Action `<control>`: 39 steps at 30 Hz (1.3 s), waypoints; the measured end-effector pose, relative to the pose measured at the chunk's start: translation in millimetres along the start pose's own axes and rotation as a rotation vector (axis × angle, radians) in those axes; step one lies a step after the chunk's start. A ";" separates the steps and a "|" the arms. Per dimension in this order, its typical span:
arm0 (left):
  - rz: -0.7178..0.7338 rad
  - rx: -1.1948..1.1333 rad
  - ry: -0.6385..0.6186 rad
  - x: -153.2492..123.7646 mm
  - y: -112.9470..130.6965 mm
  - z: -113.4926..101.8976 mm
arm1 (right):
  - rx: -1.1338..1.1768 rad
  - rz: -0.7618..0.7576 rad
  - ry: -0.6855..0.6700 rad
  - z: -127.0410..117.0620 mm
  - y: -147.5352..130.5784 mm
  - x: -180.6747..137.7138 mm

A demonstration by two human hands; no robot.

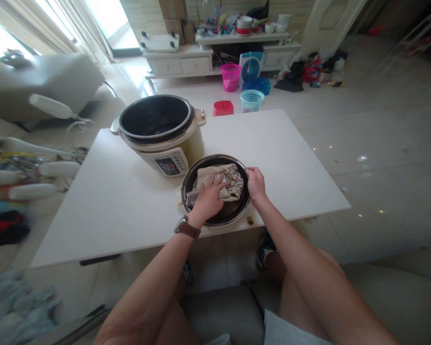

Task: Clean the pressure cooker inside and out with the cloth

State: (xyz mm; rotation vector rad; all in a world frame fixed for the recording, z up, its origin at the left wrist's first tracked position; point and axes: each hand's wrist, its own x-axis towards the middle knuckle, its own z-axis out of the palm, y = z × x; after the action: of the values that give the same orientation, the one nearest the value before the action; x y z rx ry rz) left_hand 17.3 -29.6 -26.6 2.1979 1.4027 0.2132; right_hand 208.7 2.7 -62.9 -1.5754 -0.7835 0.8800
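Observation:
A round pressure cooker lid (233,213) lies with its dark inner side up near the front edge of the white table. My left hand (210,197) rests on a patterned beige cloth (233,179) inside the lid, its fingers spread flat over the fabric. At the lid's right side, my right hand (255,184) is closed around the rim. Just behind and to the left stands the electric pressure cooker (190,148), uncovered, its dark inner pot (154,117) showing. The cooker's control panel faces me.
The white table (290,158) extends on both sides. A small dark sticker (250,220) marks its front edge. Beyond it on the floor are a pink basket (231,79), a light blue basket (252,99) and a red container (223,108). White-handled racks (52,105) stand at left.

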 end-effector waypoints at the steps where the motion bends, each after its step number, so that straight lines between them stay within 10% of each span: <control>1: -0.034 0.006 0.028 1.3 -0.6 -0.4 | 0.001 0.010 -0.003 0.0 -0.1 -0.2; 20: -0.161 -0.216 0.213 13.8 -7.1 6.2 | -0.007 0.024 -0.013 0.7 0.0 -1.6; 39: 0.148 -0.032 -0.360 -17.0 -6.0 -22.7 | -0.044 0.015 -0.018 -2.0 -12.8 -10.7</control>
State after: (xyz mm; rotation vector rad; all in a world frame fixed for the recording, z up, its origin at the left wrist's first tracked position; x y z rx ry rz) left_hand -4.2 -34.9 -7.8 2.1815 1.0347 -0.1052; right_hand 204.6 -5.3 -48.6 -1.6157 -0.8097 0.8949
